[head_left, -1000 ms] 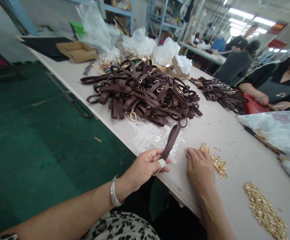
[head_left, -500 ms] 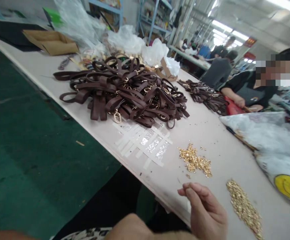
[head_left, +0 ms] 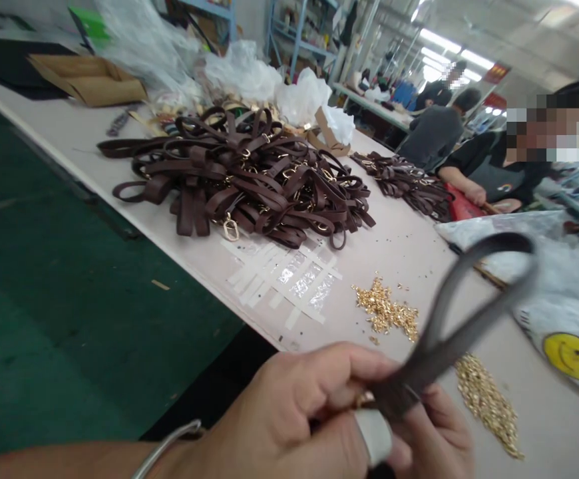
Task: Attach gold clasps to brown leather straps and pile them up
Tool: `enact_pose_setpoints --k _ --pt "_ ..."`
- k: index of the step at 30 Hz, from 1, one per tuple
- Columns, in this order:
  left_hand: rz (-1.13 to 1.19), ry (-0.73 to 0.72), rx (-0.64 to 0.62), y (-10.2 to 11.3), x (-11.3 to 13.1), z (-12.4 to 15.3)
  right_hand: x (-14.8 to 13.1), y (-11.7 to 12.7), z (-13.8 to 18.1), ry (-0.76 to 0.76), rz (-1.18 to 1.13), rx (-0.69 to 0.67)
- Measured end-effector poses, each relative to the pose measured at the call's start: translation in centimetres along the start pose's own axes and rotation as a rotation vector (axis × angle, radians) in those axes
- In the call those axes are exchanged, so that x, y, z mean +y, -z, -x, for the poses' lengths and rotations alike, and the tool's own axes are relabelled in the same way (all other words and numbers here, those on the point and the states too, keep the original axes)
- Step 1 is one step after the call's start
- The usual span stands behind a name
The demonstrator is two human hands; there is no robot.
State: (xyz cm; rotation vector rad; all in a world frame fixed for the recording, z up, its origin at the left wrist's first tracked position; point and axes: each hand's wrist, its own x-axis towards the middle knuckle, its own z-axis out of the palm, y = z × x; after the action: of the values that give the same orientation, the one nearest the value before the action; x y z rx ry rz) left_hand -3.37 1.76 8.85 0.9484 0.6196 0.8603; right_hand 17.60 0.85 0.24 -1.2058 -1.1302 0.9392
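My left hand (head_left: pixel 289 419) is closed around the end of a looped brown leather strap (head_left: pixel 469 306), held up close to the camera and blurred. My right hand (head_left: pixel 436 436) sits just behind and under it, fingers curled against the strap's end. A white band is on my left thumb and a silver bangle on the wrist. Two small heaps of gold metal fittings (head_left: pixel 386 311) (head_left: pixel 486 402) lie on the table just beyond my hands. A large pile of brown straps with gold clasps (head_left: pixel 249 176) lies further back.
The long pale table (head_left: pixel 409 253) has taped strips (head_left: pixel 284 276) near its edge. A second strap pile (head_left: pixel 404 183) sits by a co-worker at the right. Plastic bags (head_left: pixel 544 266), a cardboard tray (head_left: pixel 87 78) and green floor (head_left: pixel 44 279) surround it.
My left hand has come back into view, raised close to the camera with the strap loop. My right hand has moved from a pinch over the table to the strap's end.
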Motion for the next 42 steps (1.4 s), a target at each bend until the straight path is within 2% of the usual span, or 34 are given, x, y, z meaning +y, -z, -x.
enact_pose_setpoints --k 2,4,10,16,23,29,34,39,42 --pt "0.014 0.025 0.088 0.7 -1.1 -1.0 -1.5 -0.6 0.2 -0.011 -0.159 -0.064" --pt "0.001 -0.004 0.144 1.1 -2.3 -1.7 -2.4 -1.4 0.4 -0.019 -0.192 -0.121" --pt "-0.14 -0.022 0.129 1.7 -3.7 -1.7 -1.6 -3.2 0.7 -0.023 0.023 -0.098" --pt "-0.228 -0.015 0.118 2.0 -3.8 -1.5 -1.2 -3.1 0.6 -0.035 0.079 -0.148" --pt "-0.551 -0.094 0.115 2.4 -4.5 -1.4 -1.3 -3.1 1.0 -0.102 0.037 -0.21" --pt "-0.838 -0.158 0.055 3.0 -5.7 -1.1 -0.8 -3.1 1.5 -0.234 -0.119 -0.102" --pt "-0.921 -0.253 0.032 3.0 -7.1 -1.1 -0.2 -2.8 2.1 -0.276 -0.197 0.0" --pt "-0.785 -0.112 0.033 1.9 -7.2 -2.2 -0.6 -2.1 2.3 -0.208 -0.077 0.037" --pt "-0.571 0.061 0.04 1.5 -7.1 -2.8 -0.9 0.4 1.7 -0.156 0.137 -0.046"
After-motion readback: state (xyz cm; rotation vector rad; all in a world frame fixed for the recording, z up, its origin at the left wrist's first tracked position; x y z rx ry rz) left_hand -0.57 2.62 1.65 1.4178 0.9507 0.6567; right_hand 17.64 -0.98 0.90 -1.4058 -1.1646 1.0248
